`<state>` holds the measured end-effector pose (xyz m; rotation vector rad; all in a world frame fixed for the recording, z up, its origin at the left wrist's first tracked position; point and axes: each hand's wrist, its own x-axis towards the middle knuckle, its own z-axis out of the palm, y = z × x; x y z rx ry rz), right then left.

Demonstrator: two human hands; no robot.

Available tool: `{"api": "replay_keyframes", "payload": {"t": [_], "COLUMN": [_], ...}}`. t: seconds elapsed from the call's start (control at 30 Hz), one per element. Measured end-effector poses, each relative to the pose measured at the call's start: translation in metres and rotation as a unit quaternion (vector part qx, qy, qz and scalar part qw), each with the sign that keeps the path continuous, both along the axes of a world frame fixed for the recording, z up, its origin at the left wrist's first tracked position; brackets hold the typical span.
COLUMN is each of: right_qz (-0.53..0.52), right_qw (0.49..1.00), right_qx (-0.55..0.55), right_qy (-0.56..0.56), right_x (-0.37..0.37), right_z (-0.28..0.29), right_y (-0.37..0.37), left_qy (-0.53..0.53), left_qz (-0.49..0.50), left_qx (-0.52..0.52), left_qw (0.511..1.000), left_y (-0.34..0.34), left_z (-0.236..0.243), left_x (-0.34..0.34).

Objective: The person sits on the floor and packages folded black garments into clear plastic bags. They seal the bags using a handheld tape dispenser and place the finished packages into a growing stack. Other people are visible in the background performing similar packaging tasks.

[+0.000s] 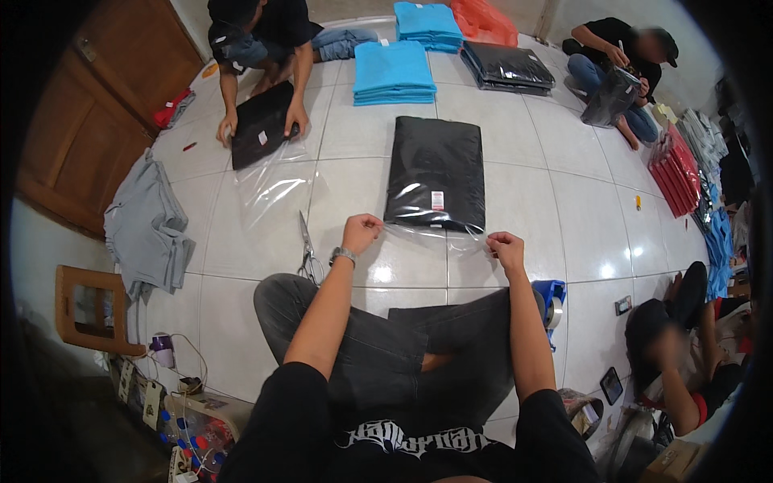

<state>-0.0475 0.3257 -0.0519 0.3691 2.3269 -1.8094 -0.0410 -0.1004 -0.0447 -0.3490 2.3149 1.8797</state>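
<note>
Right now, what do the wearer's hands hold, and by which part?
The clear plastic bag: left fingers and right fingers pinch opposite ends of its near edge.

Home-type garment-pkg rm, wood door [88, 157], tiled flr [523, 181], stacked blue clothes [394, 74], tape disp. [547, 293], bagged blk garment [435, 161]

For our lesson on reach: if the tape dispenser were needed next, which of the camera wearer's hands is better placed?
Probably the right hand: the blue tape dispenser lies nearer to it than to the left hand. Both pinch the clear plastic bag's edge.
</note>
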Motion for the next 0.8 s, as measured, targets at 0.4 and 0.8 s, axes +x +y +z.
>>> {"api": "replay_keyframes", "payload": {"t": [0.4, 0.8], "right_qz": [0.116, 0.038], "right_qw": [0.978, 0.998], "right_qx": [0.131, -0.015], "right_qy": [0.114, -0.050], "right_x": [0.010, 0.012], "right_z": [-0.009, -0.002], "right_y": [0.001, 0.004], "left_qy": [0.017, -0.103], "left_qz": [-0.001, -0.030], "left_qx": [0.074, 0.099], "left_qw": [0.997, 0.989], "left_y": [0.001, -0.007], "left_z": [0.006, -0.002], "left_x": [0.009, 0.019]}}
